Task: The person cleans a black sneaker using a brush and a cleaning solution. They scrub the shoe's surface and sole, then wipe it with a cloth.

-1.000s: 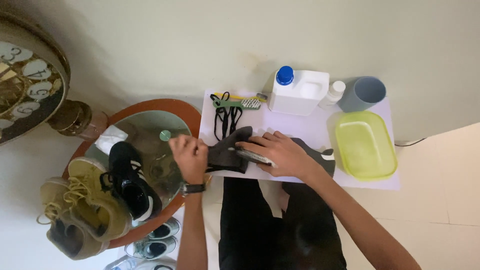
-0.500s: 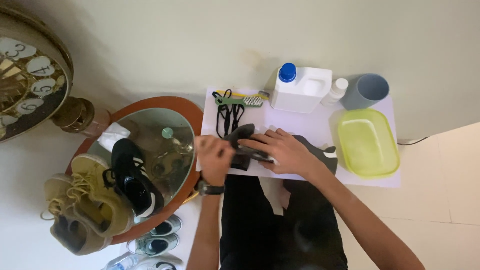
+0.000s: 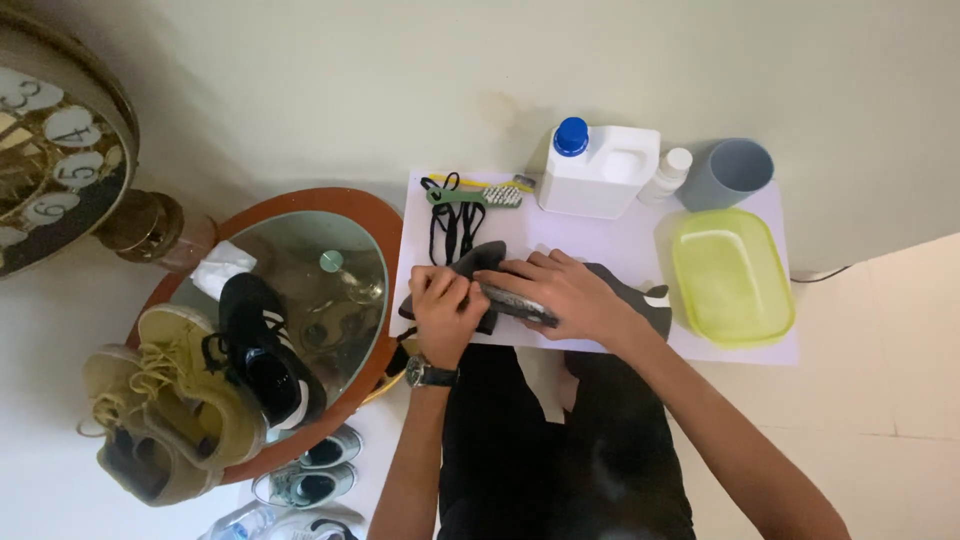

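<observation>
- Near the middle of the head view, both forearms reach forward from the person's lap, over dark trousers, to a white mat [image 3: 610,235] lying on the floor.
- Left hand [image 3: 445,310], with a wristwatch [image 3: 432,374] on its wrist, sits knuckles up; its fingers are curled tight, pinching the edge of a dark grey insole [image 3: 478,275].
- Right hand [image 3: 560,293] lies palm down, pointing left, its fingers bent and closed around a slim grey brush [image 3: 520,305] pressed against the insole.
- The insole is flat and dark, mostly hidden by both hands, with one rounded end showing above them.
- A dark grey shoe [image 3: 645,305] with a white mark lies just behind the right wrist.
- Farther along the mat: black laces [image 3: 450,225], a green-handled brush [image 3: 470,195], a white jug with a blue cap [image 3: 598,170], a small white bottle [image 3: 668,175], a grey cup [image 3: 730,173] and a yellow-green tub [image 3: 730,275].
- To the left stands a round glass-topped table [image 3: 345,215] carrying a black shoe [image 3: 262,345] and olive sneakers [image 3: 165,400].
</observation>
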